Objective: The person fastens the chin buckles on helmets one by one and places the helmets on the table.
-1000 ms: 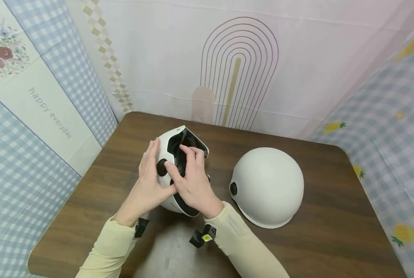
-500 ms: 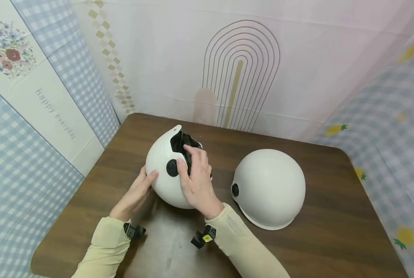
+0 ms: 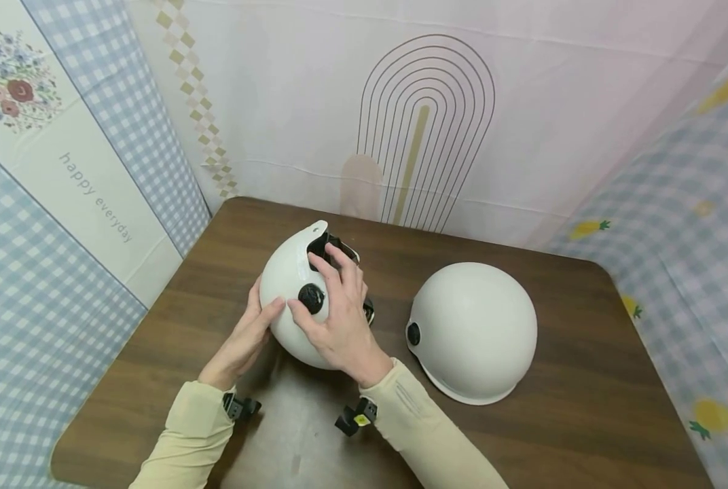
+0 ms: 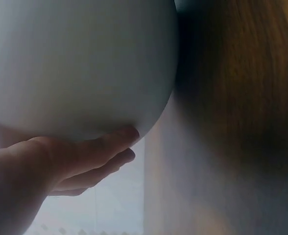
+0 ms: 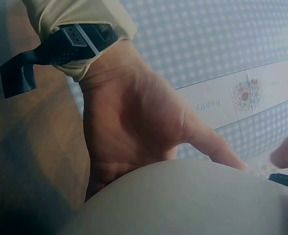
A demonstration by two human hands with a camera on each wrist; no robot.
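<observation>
Right hand (image 3: 342, 319) now astride helmet's (image 3: 284, 272) black disc (image 3: 311, 297) — second helmet (image 3: 475, 326) near

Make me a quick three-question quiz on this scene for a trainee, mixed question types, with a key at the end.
1. True or false: the left hand and the right hand both touch the helmet on the left.
2. Which hand's fingers reach to that helmet's dark opening?
A) left
B) right
C) neither
3. Fill in the colour: the round piece on the side of the helmet on the right is ____.

Key: 1. True. 2. B. 3. Black.
</observation>
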